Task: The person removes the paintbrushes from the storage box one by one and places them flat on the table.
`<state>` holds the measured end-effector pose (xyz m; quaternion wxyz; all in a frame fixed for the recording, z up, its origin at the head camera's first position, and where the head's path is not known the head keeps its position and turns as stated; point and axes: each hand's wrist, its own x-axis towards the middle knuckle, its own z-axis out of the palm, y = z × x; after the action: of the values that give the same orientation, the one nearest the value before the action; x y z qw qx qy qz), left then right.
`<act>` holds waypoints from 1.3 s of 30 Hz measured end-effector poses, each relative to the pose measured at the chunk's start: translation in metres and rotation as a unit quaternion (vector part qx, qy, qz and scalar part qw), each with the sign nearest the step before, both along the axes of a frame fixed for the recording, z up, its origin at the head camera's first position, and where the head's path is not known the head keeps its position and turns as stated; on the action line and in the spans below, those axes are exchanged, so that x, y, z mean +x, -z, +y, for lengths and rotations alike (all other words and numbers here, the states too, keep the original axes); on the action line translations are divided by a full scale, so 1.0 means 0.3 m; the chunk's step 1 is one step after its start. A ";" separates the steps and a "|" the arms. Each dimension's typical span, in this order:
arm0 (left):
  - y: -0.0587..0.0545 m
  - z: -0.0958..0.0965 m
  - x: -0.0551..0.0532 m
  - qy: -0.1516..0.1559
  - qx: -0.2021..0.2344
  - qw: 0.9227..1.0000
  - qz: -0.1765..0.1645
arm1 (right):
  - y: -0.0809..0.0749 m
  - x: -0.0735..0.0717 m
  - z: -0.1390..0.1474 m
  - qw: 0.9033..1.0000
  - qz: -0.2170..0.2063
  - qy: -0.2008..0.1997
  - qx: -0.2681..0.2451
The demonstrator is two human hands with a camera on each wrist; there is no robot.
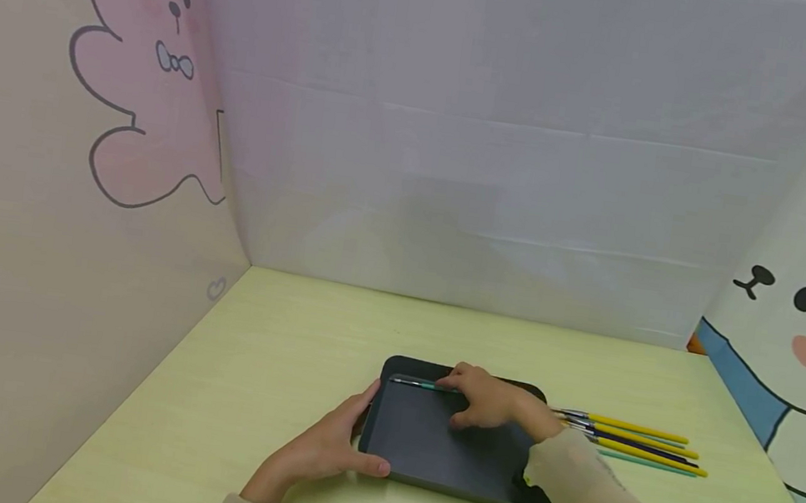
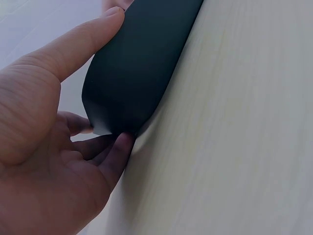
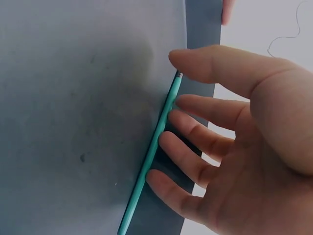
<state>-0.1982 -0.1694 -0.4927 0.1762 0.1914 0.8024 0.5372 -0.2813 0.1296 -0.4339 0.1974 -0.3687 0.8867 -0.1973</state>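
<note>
The dark grey rectangular plastic tray point(image 1: 439, 449) lies on the pale green table point(image 1: 268, 369), braced at its nine o'clock edge by the left hand point(image 1: 321, 451), thumb and fingers curled on the rim. The right hand point(image 1: 486, 400), fingers nearly straight, touches the slim teal paintbrush point(image 1: 420, 384) lying against the tray's twelve o'clock wall. That light grip risks the brush rolling away; the yellow and purple brushes point(image 1: 632, 441) at three o'clock could be knocked by the sleeve.

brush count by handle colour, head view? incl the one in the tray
Teal brush in the tray: 1
Yellow brushes on the table: 3
Dark purple brush on the table: 1
Green brush on the table: 1
Total: 6 brushes, though the pile right of the dark tray overlaps, so that count is approximate.
</note>
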 end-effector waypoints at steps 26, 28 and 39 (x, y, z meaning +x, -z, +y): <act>0.002 -0.004 0.000 -0.010 -0.014 1.000 -0.002 | 0.023 0.006 0.004 1.000 -0.003 -0.002 -0.005; 0.002 -0.004 0.001 -0.010 -0.012 1.000 -0.001 | 0.021 0.007 0.008 1.000 -0.004 -0.006 -0.010; 0.007 -0.002 0.000 -0.011 -0.013 1.000 0.001 | 0.025 0.006 0.023 0.999 -0.035 0.015 -0.025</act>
<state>-0.1983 -0.1701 -0.4949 0.1724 0.1810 0.8116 0.5280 -0.2794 0.1364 -0.4413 0.2160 -0.3534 0.8794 -0.2350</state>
